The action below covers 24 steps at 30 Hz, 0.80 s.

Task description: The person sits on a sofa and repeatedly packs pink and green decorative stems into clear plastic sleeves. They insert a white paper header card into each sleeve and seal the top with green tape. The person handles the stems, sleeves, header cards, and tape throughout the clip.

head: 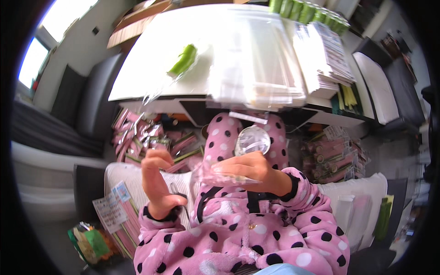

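My right hand [247, 170] is closed on a pink item in clear plastic wrap [220, 177], held level above my lap; the item is blurred. To its left, my left hand [158, 182] is raised with thumb and fingers apart, holding nothing I can make out. A round tub [253, 140] with white strips inside rests on my thighs, just beyond my right hand. On the white table [154, 51] ahead lie a bright green item [184, 60] with clear film by it and a stack of clear plastic bags [254, 62] reaching over the near edge.
Stacks of printed sheets [333, 58] and a row of green rolls [306, 12] stand at the table's right. Piles of pink wrapped packets lie on the floor at left [137, 137] and right [333, 154]. Printed cards [110, 211] lie on the seat to my left, plastic sleeves [354, 216] to my right.
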Each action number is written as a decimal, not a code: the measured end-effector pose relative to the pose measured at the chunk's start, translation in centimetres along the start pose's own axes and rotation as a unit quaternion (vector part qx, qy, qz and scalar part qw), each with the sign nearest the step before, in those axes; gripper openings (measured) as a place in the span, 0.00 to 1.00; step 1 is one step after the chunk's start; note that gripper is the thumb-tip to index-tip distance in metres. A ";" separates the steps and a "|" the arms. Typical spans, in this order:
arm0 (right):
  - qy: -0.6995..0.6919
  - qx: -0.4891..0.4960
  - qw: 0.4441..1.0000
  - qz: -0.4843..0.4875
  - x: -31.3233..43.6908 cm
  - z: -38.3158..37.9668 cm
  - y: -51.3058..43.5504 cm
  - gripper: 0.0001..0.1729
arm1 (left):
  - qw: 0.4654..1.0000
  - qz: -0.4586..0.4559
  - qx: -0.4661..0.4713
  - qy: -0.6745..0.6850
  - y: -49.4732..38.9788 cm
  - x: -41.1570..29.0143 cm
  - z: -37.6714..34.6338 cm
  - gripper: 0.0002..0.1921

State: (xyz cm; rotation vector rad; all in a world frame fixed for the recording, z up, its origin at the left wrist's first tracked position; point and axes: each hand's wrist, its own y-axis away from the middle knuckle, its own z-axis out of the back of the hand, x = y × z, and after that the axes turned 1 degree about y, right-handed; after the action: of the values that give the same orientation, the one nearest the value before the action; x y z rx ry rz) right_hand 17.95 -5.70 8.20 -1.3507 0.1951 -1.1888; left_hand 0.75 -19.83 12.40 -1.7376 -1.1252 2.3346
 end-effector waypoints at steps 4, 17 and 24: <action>-0.051 0.097 0.983 -0.146 2.6 3.3 -0.9 0.10 | 0.933 0.091 0.342 0.061 -3.9 0.3 -2.6 0.31; 0.595 -0.093 0.577 -0.552 -12.5 32.0 -6.1 0.40 | 0.877 0.211 -0.012 0.432 -10.1 5.9 -5.7 0.08; 0.478 -0.038 0.577 -0.661 -16.3 33.4 -6.0 0.42 | 0.834 0.374 0.043 0.402 -7.2 11.5 -10.1 0.09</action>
State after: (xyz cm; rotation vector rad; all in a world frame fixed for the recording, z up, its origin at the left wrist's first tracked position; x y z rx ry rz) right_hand 31.09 28.93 14.81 -0.5548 -0.0788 -3.1894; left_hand 2.08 -4.36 5.72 -3.0282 -0.1896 1.4113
